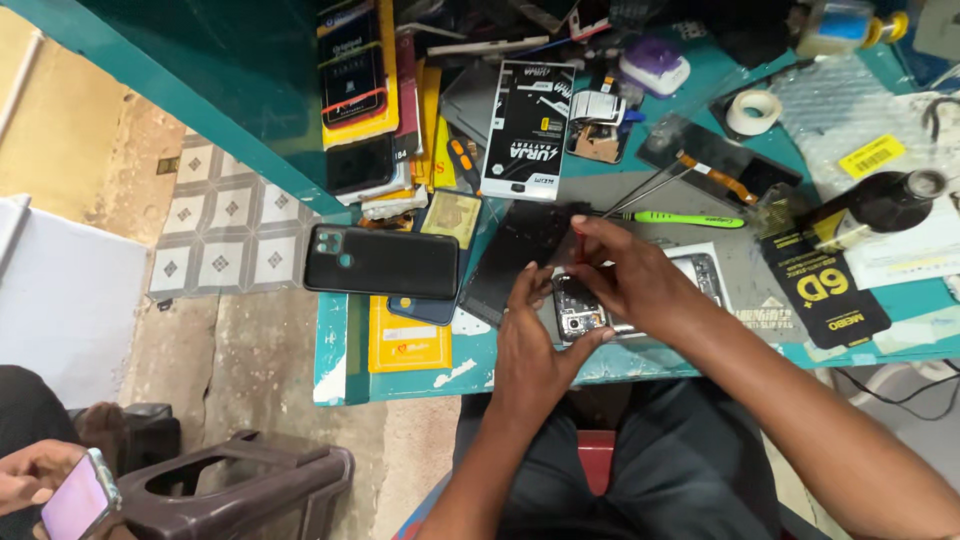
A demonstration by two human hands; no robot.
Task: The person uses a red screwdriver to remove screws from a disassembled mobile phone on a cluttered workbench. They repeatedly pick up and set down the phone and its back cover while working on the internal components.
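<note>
An opened phone (700,272) lies on the teal workbench (340,350) near its front edge, its circuit boards showing. My left hand (528,345) grips the phone's left end, thumb and fingers around the frame. My right hand (628,275) reaches across the phone and pinches the top corner of a dark screen panel (520,250), which stands tilted just left of the phone. How far the panel is still joined to the phone is hidden by my hands.
A green-handled screwdriver (690,218) and tweezers (640,190) lie just behind the phone. A black phone back (380,262), accessory boxes (527,130), a tape roll (753,110) and a dark bottle (880,202) crowd the bench. A brown stool (240,480) stands on the floor; another person's hand (30,475) holds a phone.
</note>
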